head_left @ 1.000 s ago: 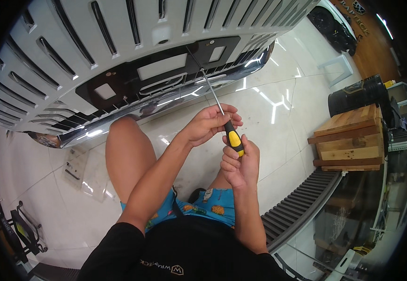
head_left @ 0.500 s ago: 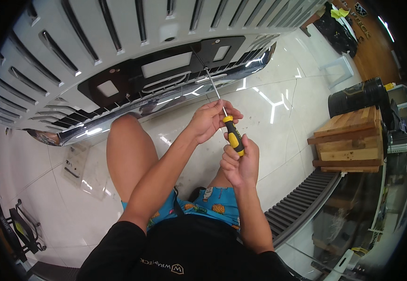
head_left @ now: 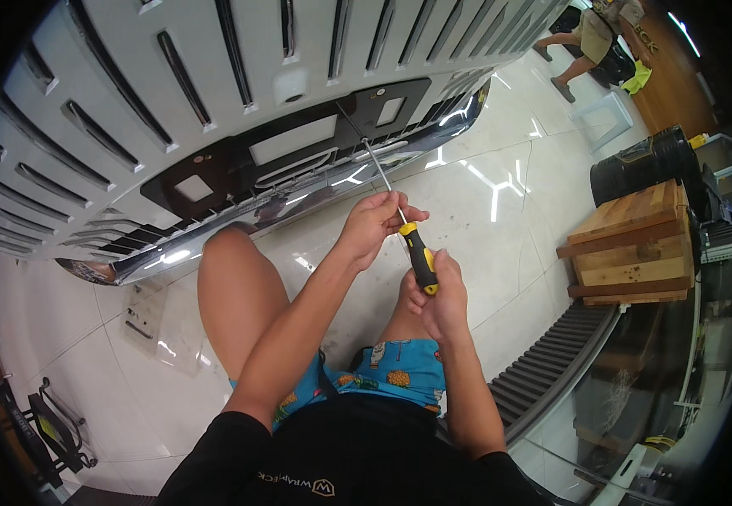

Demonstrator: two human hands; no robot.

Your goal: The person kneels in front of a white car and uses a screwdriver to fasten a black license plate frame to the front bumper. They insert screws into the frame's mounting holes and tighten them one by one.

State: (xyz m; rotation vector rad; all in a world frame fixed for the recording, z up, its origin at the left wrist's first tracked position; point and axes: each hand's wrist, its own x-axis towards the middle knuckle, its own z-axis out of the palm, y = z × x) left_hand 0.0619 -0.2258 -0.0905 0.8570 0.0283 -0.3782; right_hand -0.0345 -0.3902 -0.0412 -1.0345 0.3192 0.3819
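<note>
A long screwdriver [head_left: 420,260] with a black and yellow handle slants up and left from my hands. The handle sits in my right hand [head_left: 444,305], its fingers curled round the lower end. Farther up, my left hand [head_left: 371,229] pinches the thin metal shaft between thumb and fingers. The shaft's far end reaches the lower edge of a black plate bracket [head_left: 235,156] with rectangular cutouts; whether it sits in a screw is too small to tell. The bracket is mounted on a white vehicle front grille [head_left: 290,88] with dark vertical slots, above a chrome bumper strip [head_left: 298,200].
On the tiled floor to the left lies a clear plastic sheet or tray [head_left: 153,325] with small dark parts. A wooden crate [head_left: 631,244], a black drum [head_left: 642,164] and a pale stool [head_left: 602,122] stand right. A person [head_left: 589,42] is at the far upper right.
My view has shifted slightly. The screwdriver stays at the bracket, with its handle turned and more of it showing past my right fingers. A person has come into view at the upper right.
</note>
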